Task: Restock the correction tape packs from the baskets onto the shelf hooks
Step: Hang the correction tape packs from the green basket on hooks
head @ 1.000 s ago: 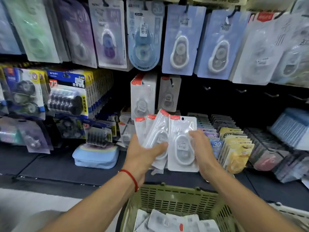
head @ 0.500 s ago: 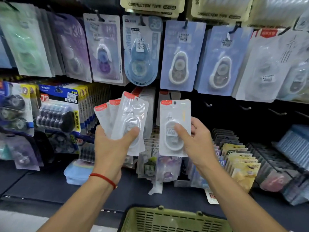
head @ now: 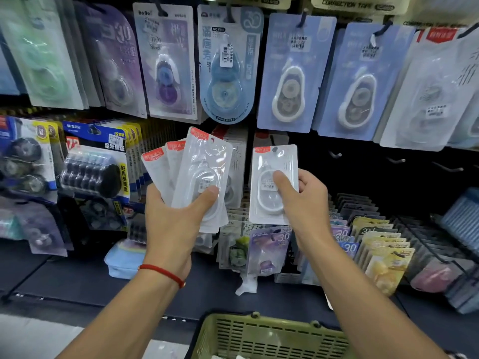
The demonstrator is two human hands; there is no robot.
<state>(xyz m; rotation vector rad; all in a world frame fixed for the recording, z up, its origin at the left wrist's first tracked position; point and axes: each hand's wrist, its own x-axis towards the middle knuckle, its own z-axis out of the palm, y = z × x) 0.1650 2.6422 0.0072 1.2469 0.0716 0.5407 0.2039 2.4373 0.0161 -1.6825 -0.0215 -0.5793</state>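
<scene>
Judging from the scene, a single pack [head: 273, 185], pinched in the right hand [head: 302, 203] at one o'clock of the fan of packs [head: 191, 177] gripped by the left hand [head: 171, 218], was best kept upright so its hole met a hook squarely.

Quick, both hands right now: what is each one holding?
Left hand: grips a fanned stack of correction tape packs.
Right hand: pinches a single correction tape pack, held up in front of the shelf.
</scene>
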